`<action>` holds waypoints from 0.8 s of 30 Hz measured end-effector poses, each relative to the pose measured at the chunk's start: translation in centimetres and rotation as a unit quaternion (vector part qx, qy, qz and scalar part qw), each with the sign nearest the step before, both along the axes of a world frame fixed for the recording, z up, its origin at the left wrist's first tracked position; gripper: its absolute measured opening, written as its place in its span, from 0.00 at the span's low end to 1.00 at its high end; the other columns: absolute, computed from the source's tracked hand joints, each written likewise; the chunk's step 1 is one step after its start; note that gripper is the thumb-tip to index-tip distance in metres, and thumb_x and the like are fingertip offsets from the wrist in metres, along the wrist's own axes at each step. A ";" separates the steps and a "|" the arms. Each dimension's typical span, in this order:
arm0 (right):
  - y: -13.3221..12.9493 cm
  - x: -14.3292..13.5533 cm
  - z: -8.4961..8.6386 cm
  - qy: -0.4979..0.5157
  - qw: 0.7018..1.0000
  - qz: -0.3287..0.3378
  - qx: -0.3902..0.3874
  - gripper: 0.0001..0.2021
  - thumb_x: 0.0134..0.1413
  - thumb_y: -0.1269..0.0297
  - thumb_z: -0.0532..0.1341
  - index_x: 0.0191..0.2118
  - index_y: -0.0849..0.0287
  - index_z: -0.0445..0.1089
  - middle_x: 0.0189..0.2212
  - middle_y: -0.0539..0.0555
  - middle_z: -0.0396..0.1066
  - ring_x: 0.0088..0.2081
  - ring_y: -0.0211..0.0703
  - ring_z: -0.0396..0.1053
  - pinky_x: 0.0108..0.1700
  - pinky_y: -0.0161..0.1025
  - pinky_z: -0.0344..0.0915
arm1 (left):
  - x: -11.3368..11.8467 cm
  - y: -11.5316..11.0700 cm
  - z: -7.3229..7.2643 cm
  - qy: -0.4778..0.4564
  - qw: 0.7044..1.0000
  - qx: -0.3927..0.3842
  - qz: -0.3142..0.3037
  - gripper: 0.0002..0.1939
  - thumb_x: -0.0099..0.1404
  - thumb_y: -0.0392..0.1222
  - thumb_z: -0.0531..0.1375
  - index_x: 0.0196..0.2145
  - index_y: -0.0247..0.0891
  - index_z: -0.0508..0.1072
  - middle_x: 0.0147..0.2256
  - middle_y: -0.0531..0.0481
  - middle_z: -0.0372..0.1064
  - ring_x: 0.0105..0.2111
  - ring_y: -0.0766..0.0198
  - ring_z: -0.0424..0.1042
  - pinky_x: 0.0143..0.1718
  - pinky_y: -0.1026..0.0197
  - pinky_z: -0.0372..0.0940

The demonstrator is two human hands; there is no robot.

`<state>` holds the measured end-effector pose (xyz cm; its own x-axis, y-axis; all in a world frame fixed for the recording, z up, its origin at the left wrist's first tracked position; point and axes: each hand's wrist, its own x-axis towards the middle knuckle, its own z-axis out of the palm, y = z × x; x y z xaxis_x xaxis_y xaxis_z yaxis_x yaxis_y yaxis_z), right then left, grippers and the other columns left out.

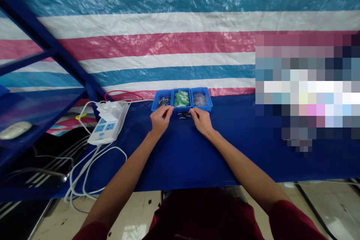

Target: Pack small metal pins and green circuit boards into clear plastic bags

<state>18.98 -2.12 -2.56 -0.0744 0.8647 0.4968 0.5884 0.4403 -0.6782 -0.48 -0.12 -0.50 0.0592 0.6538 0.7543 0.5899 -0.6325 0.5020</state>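
Three blue bins stand side by side at the back of the blue table. The left bin [153, 105] holds small metallic pieces, the middle bin [180, 110] green and white packets, the right bin [209, 102] clear plastic-looking items. My left hand [161, 119] is closed in a pinch in front of the left bin; what it holds, if anything, is too small to make out. Several thin dark pieces [183, 115] lie before the middle bin. Beside them my right hand [201, 120] has its fingers pressed together at their right end, its fingertips' contents unclear.
A white power strip [106, 127] with plugged-in adapters lies on the left, its looped white cables [84, 174] reaching the table's front edge. A blue metal frame [50, 48] rises at the left. Pixelation hides the right side.
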 end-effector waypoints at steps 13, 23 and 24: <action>0.3 0.2 -0.2 -0.242 0.958 -0.075 -0.134 0.06 0.57 0.66 0.59 0.40 0.56 0.72 0.38 0.56 0.74 0.37 0.47 0.71 0.33 0.37 0.60 | -1.3 2.0 -0.8 0.212 0.965 0.037 0.150 0.13 0.67 0.43 0.55 0.32 0.38 0.78 0.21 0.48 0.72 0.20 0.64 0.69 0.24 0.64 0.52; 0.6 0.2 -0.5 -0.293 0.941 -0.065 -0.158 0.06 0.61 0.69 0.55 0.39 0.58 0.70 0.41 0.59 0.72 0.38 0.47 0.72 0.34 0.39 0.61 | 0.7 0.8 -2.7 0.290 0.953 -0.015 -0.086 0.14 0.69 0.43 0.52 0.36 0.38 0.77 0.31 0.47 0.77 0.29 0.64 0.75 0.30 0.66 0.63; 0.6 0.2 -0.5 -0.299 0.939 -0.065 -0.158 0.07 0.61 0.69 0.55 0.40 0.59 0.69 0.42 0.59 0.72 0.38 0.47 0.72 0.34 0.39 0.61 | 0.8 0.7 -2.7 0.285 0.954 -0.017 -0.087 0.14 0.69 0.42 0.52 0.37 0.38 0.77 0.32 0.47 0.77 0.30 0.63 0.75 0.31 0.65 0.63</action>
